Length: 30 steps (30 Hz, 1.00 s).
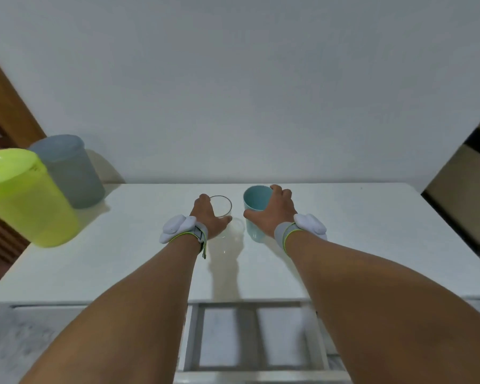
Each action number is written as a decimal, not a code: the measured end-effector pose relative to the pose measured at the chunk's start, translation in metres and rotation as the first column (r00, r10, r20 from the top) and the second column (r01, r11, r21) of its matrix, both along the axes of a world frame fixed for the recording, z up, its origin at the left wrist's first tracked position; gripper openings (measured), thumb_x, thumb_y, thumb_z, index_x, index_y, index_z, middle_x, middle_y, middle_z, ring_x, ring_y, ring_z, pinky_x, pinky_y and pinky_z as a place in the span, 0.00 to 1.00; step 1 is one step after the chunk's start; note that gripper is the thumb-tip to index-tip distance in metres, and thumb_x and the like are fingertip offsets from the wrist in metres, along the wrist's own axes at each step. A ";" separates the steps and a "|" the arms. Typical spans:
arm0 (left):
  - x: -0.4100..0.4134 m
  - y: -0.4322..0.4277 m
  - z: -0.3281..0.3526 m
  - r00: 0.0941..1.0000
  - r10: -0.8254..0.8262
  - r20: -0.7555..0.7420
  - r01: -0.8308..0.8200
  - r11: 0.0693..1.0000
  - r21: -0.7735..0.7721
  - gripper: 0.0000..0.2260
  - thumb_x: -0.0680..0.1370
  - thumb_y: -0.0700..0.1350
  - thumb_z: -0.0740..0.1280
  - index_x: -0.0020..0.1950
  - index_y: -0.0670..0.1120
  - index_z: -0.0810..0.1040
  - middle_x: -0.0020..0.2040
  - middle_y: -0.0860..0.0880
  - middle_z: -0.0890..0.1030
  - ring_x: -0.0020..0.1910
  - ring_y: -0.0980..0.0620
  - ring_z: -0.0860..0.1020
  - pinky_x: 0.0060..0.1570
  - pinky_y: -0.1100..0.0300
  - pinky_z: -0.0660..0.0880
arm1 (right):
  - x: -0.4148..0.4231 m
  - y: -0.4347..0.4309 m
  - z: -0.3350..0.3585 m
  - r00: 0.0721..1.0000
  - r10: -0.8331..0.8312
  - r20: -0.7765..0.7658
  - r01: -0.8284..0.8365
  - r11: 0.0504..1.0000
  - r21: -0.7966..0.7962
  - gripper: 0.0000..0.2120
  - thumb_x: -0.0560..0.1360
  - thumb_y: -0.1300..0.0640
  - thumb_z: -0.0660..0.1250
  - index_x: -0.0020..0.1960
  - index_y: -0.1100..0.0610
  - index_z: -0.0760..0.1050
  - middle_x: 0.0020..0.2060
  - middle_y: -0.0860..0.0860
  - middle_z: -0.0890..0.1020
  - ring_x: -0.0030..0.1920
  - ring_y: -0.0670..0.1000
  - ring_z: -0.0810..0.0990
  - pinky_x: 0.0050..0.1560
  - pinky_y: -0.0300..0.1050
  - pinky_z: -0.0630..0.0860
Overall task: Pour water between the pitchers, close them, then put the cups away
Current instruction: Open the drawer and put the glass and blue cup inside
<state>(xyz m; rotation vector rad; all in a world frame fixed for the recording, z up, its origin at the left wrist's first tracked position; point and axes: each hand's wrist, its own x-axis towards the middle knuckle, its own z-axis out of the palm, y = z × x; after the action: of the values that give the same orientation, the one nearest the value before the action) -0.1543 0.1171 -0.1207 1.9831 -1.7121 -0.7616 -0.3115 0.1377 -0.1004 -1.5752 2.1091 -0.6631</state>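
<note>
Left hand (205, 214) grips glass cup (222, 210) — right hand (275, 212) grips blue cup (254, 200).

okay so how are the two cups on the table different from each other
The glass cup is clear and see-through; the blue cup is solid pale blue. The glass cup sits left, in the left hand; the blue cup sits right, in the right hand. The blue cup looks a little taller. Both stand upright on the white table, side by side, and both look empty.
</note>
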 end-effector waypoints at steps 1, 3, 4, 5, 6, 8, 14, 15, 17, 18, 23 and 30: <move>0.002 0.014 0.002 1.000 -0.012 -0.002 0.012 1.000 0.003 0.32 0.75 0.51 0.73 0.71 0.40 0.62 0.68 0.41 0.69 0.66 0.43 0.71 0.63 0.54 0.69 | 0.002 0.014 0.001 1.000 -0.003 0.009 0.003 1.000 0.003 0.43 0.66 0.44 0.73 0.74 0.54 0.57 0.64 0.54 0.66 0.64 0.58 0.70 0.58 0.51 0.71; 0.004 0.032 0.002 1.000 -0.023 -0.006 0.023 1.000 0.008 0.31 0.74 0.51 0.73 0.70 0.39 0.63 0.67 0.41 0.70 0.65 0.43 0.72 0.62 0.54 0.69 | 0.004 0.033 0.001 1.000 -0.008 0.006 0.008 1.000 0.015 0.45 0.66 0.44 0.73 0.76 0.54 0.54 0.65 0.55 0.65 0.65 0.58 0.69 0.58 0.51 0.71; 0.005 0.044 0.002 1.000 -0.029 -0.006 0.029 0.999 0.014 0.31 0.74 0.52 0.73 0.69 0.39 0.63 0.66 0.41 0.70 0.64 0.43 0.72 0.61 0.54 0.70 | 0.005 0.046 0.000 1.000 -0.009 0.002 0.009 1.000 0.024 0.46 0.66 0.44 0.72 0.76 0.54 0.53 0.65 0.55 0.65 0.65 0.58 0.69 0.58 0.51 0.70; 0.007 0.055 0.002 0.999 -0.036 -0.006 0.036 0.999 0.021 0.31 0.74 0.52 0.73 0.69 0.39 0.63 0.66 0.41 0.70 0.64 0.43 0.73 0.61 0.54 0.70 | 0.006 0.058 0.000 1.000 -0.012 -0.002 0.012 0.999 0.030 0.46 0.67 0.44 0.72 0.76 0.54 0.53 0.65 0.55 0.65 0.66 0.58 0.68 0.58 0.51 0.70; 0.008 0.065 0.002 0.999 -0.047 -0.007 0.047 0.999 0.027 0.31 0.74 0.52 0.73 0.69 0.39 0.63 0.66 0.41 0.70 0.64 0.43 0.73 0.61 0.54 0.70 | 0.007 0.068 -0.001 1.000 -0.011 -0.003 0.011 0.999 0.034 0.46 0.67 0.44 0.72 0.76 0.54 0.53 0.65 0.55 0.64 0.66 0.58 0.68 0.59 0.51 0.70; 0.010 0.087 -0.002 0.998 -0.068 0.000 0.067 0.997 0.044 0.32 0.75 0.52 0.73 0.70 0.39 0.62 0.66 0.41 0.70 0.64 0.42 0.72 0.62 0.53 0.70 | 0.008 0.090 -0.003 1.000 -0.016 -0.004 0.016 0.999 0.039 0.45 0.67 0.43 0.72 0.76 0.54 0.55 0.65 0.56 0.65 0.66 0.58 0.68 0.60 0.51 0.69; 0.010 0.136 -0.017 0.995 -0.101 0.002 0.100 0.991 0.086 0.32 0.74 0.51 0.73 0.70 0.38 0.62 0.66 0.40 0.70 0.65 0.42 0.72 0.61 0.54 0.69 | 0.006 0.140 -0.016 0.999 -0.045 0.024 0.044 0.998 0.036 0.41 0.66 0.43 0.73 0.73 0.53 0.60 0.63 0.55 0.66 0.64 0.58 0.70 0.61 0.51 0.70; 0.009 0.143 -0.020 0.994 -0.105 0.001 0.105 0.990 0.090 0.32 0.74 0.51 0.73 0.69 0.38 0.62 0.66 0.40 0.71 0.65 0.42 0.72 0.61 0.54 0.70 | 0.005 0.148 -0.019 0.999 -0.047 0.023 0.046 0.998 0.044 0.41 0.66 0.43 0.73 0.72 0.53 0.60 0.63 0.54 0.66 0.64 0.58 0.70 0.60 0.51 0.71; 0.008 0.156 -0.027 0.994 -0.110 0.002 0.110 0.989 0.097 0.32 0.73 0.50 0.74 0.68 0.38 0.63 0.64 0.40 0.72 0.63 0.42 0.73 0.58 0.54 0.70 | 0.002 0.163 -0.026 0.998 -0.051 0.024 0.049 0.997 0.060 0.40 0.66 0.43 0.73 0.72 0.53 0.61 0.63 0.54 0.66 0.64 0.57 0.71 0.60 0.51 0.72; 0.008 0.162 -0.031 0.993 -0.114 0.006 0.113 0.988 0.102 0.31 0.73 0.50 0.74 0.68 0.38 0.63 0.64 0.40 0.72 0.62 0.42 0.74 0.57 0.54 0.71 | 0.001 0.168 -0.029 0.998 -0.050 0.025 0.048 0.996 0.068 0.40 0.66 0.43 0.73 0.72 0.53 0.61 0.63 0.54 0.66 0.63 0.58 0.71 0.59 0.51 0.71; 0.003 0.186 -0.051 0.990 -0.139 0.016 0.136 0.983 0.124 0.29 0.73 0.49 0.73 0.66 0.38 0.64 0.63 0.41 0.72 0.60 0.42 0.74 0.54 0.54 0.71 | -0.003 0.194 -0.048 0.999 -0.032 0.020 0.030 0.993 0.112 0.40 0.65 0.43 0.74 0.71 0.54 0.62 0.62 0.55 0.67 0.62 0.58 0.73 0.61 0.51 0.72; -0.001 0.196 -0.075 0.981 -0.180 0.067 0.164 0.966 0.199 0.27 0.73 0.49 0.73 0.64 0.39 0.65 0.58 0.41 0.74 0.52 0.44 0.74 0.47 0.56 0.70 | -0.006 0.206 -0.083 1.000 -0.005 0.015 0.001 0.974 0.227 0.40 0.66 0.45 0.75 0.71 0.56 0.61 0.65 0.55 0.66 0.63 0.58 0.73 0.61 0.49 0.72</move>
<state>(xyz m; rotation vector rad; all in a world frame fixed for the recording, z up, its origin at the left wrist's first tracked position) -0.1549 0.3132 -0.1959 2.0368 -1.9463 -0.9478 -0.3176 0.3442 -0.1837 -1.4371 2.0930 -0.4156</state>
